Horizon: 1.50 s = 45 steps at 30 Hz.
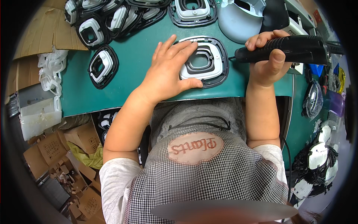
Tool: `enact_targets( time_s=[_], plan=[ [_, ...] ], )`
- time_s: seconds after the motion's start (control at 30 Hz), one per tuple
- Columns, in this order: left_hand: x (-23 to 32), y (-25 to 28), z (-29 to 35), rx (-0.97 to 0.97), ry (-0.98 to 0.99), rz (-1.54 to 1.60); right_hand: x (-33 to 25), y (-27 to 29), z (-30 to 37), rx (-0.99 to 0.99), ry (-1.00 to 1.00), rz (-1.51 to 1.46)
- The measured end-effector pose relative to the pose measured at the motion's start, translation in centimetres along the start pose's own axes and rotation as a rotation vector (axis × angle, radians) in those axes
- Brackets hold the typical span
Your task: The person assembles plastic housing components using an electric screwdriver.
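On the green table in front of me lies a rounded frame part (pixel 220 59), a white inner piece set in a black rim with an opening in the middle. My left hand (pixel 166 67) rests over its left side, fingers spread, the thumb along the near edge. In my right hand (pixel 270 56) is a black handheld power tool (pixel 294 48), which looks like an electric screwdriver. It lies nearly level, and its thin tip points left at the frame's right edge. Whether the tip touches the rim I cannot tell.
Similar frame parts (pixel 126 16) are heaped at the far left; single ones lie nearer (pixel 102 67) and farther back (pixel 192 11). A pale blue plastic shell (pixel 240 20) stands at the back right. Cardboard boxes (pixel 80 136) fill the left side, and white parts with black cords (pixel 317 155) sit at right.
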<state>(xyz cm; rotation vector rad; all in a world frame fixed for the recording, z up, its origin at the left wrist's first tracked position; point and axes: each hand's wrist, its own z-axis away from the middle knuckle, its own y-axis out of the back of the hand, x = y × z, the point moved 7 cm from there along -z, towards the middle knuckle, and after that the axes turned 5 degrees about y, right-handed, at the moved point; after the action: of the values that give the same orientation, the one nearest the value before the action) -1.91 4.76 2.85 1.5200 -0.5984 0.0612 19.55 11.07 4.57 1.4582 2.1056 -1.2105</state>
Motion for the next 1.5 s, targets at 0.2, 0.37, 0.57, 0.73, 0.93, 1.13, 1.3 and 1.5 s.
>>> enact_targets(
  time_s=[0.2, 0.37, 0.57, 0.73, 0.93, 1.13, 1.3, 1.5],
  plan=[
    [-1.1, -0.6, 0.2, 0.011, 0.084, 0.298, -0.9, 0.3, -0.1, 0.017, -0.005, 0.005],
    [-1.1, -1.2, 0.2, 0.140, 0.065, 0.211, -2.9, 0.9, -1.1, -0.043, 0.065, -0.098],
    [-0.8, -0.3, 0.0, 0.329, 0.024, 0.106, -4.2, 1.6, -1.5, -0.128, 0.116, -0.101],
    [-0.8, -0.3, 0.0, 0.358, 0.036, 0.134, -4.3, 1.7, -1.3, -0.142, 0.123, -0.098],
    [0.1, -0.9, 0.2, 0.319, 0.040, 0.111, -4.4, 1.7, -1.2, -0.144, 0.116, -0.089],
    [-0.3, -0.6, 0.4, 0.287, 0.068, 0.130, -4.7, 1.7, -1.4, -0.176, 0.112, -0.151],
    [-0.8, -0.6, 0.6, 0.277, 0.053, 0.247, -5.0, 1.9, -1.6, -0.245, 0.099, -0.112],
    [-0.4, -1.3, 0.3, 0.280, 0.079, 0.188, -5.1, 1.9, -1.5, -0.235, 0.090, -0.102]
  ],
)
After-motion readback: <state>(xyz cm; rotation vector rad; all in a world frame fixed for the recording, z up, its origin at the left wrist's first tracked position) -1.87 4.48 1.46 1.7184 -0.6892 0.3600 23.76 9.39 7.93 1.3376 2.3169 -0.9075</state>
